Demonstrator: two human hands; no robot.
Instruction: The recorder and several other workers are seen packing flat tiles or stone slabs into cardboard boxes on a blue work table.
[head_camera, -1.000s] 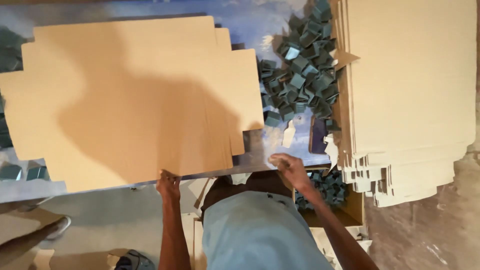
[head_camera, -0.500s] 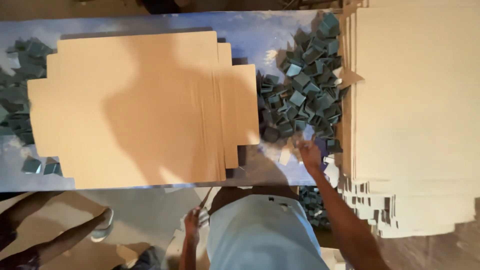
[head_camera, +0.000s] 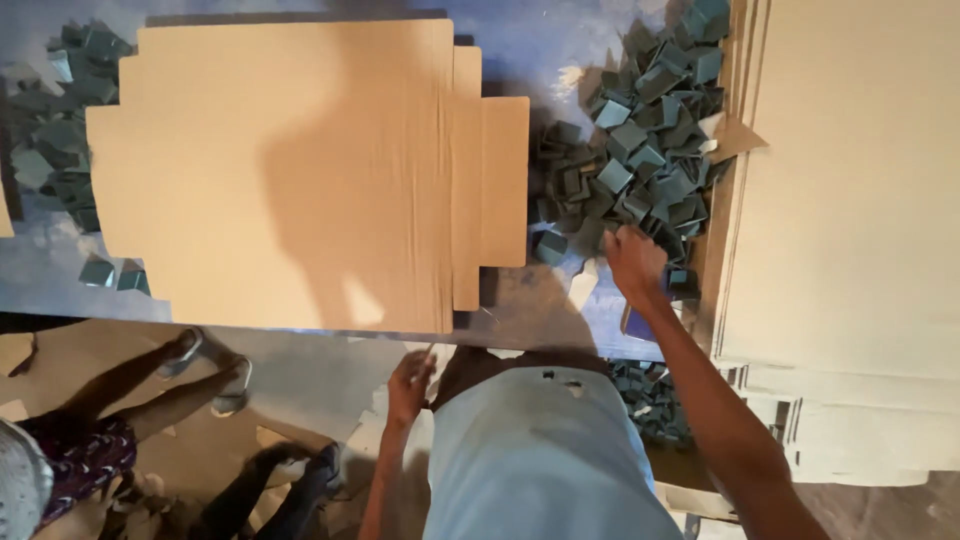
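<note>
Right hand (head_camera: 633, 262) at near edge of heap of small grey-green folded pieces (head_camera: 640, 160) on counter (head_camera: 540, 40) — fingers curled, grip unclear. Left hand (head_camera: 410, 378) hangs below counter edge, fingers loosely bent, seemingly empty. Flat cardboard blank (head_camera: 300, 170) lies left of heap — uncovered, within reach.

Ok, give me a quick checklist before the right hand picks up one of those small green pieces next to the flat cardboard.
1. Right hand at the pile of green pieces: ok, at its near edge.
2. Right hand free of any load: cannot tell, fingers curled.
3. Left hand clear of the pile: ok, below the table edge.
4. Cardboard sheet lying flat: ok.
5. Cardboard stack apart from the hand: ok.
</note>
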